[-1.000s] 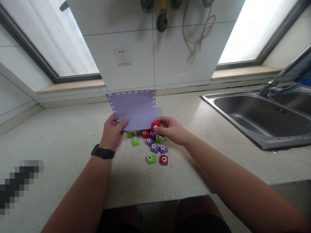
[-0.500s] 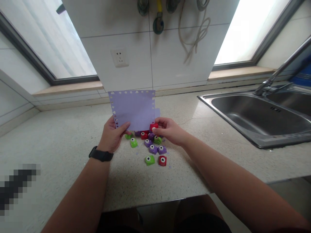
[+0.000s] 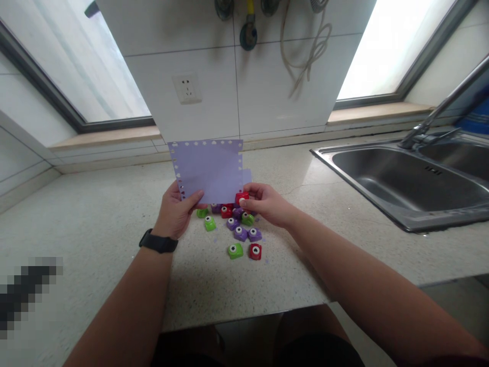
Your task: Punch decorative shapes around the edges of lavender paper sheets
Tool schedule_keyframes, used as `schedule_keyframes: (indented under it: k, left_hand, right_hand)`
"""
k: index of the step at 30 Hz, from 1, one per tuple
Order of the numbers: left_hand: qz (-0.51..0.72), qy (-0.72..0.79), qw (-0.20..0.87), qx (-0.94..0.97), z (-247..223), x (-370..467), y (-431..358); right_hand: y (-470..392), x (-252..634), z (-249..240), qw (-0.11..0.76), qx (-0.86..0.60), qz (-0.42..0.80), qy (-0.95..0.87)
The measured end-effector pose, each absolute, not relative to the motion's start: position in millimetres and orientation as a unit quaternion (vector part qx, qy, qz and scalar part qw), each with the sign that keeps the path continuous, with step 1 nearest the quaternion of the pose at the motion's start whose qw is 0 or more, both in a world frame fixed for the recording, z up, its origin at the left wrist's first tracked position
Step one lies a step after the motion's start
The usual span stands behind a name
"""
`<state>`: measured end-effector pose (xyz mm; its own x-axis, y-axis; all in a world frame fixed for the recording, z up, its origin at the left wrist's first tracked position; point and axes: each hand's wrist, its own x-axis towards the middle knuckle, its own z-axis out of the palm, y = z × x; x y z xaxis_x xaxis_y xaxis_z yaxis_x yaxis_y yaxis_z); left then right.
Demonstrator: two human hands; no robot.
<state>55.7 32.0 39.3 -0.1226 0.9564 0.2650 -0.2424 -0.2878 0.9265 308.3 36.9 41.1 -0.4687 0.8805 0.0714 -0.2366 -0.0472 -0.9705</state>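
The left hand pinches the paper near its lower-left corner. At its lower-right, the right hand pinches a punch; steady, flat paper helps.

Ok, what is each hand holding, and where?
Left hand: purple paper, by its lower left corner. Right hand: red punch, by its right side.

Two-handed hold on punched paper
The left hand grips the purple paper at its lower left corner; the right hand holds a red punch at the lower right corner.
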Motion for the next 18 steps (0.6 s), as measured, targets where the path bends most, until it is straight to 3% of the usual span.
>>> schedule_keyframes:
  k: [18]
  left_hand:
    - [0.65,0.37,0.466,0.473,39.2,55.7,32.1]
  right_hand:
    - [35.6,309.2,43.3,0.422,-0.279,0.666,-0.548]
